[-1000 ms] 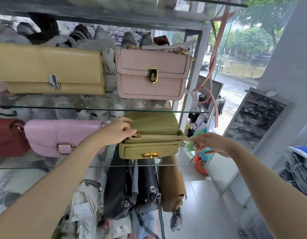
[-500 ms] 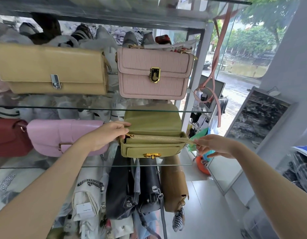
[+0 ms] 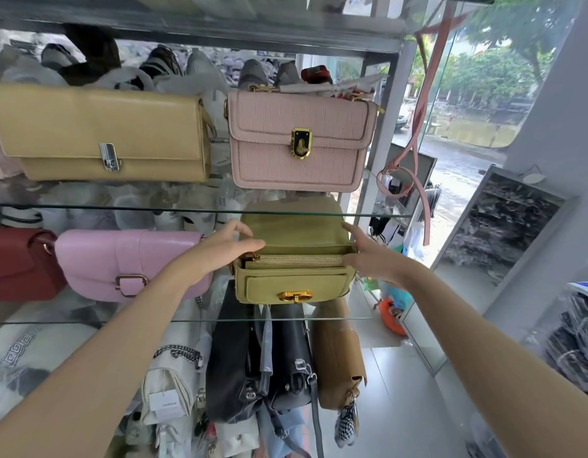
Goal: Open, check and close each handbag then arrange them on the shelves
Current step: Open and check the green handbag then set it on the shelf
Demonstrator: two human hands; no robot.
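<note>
An olive-green handbag [image 3: 296, 279] with a gold clasp stands on the middle glass shelf [image 3: 339, 315]. Its flap is raised and the inner zip is drawn closed. My left hand [image 3: 226, 249] holds the bag's upper left corner, forefinger on the flap's edge and thumb by the zip's end. My right hand [image 3: 368, 256] holds the upper right corner the same way. A pale pink croc-pattern bag [image 3: 302, 140] and a tan clutch [image 3: 101, 133] stand on the shelf above. A lilac bag [image 3: 127, 262] and a red bag [image 3: 18, 262] stand to the left.
Black and brown bags [image 3: 279, 368] hang below the middle shelf, beside white bags with chains. A pink strap [image 3: 415, 150] dangles by the shelf's metal post [image 3: 385, 127]. To the right are a glass pane, a tiled floor and a grey rack [image 3: 504, 223].
My right hand let go of the zip pull and moved in to the bag's right corner. My left hand shifted up to the flap's left edge. The zip now lies closed.
</note>
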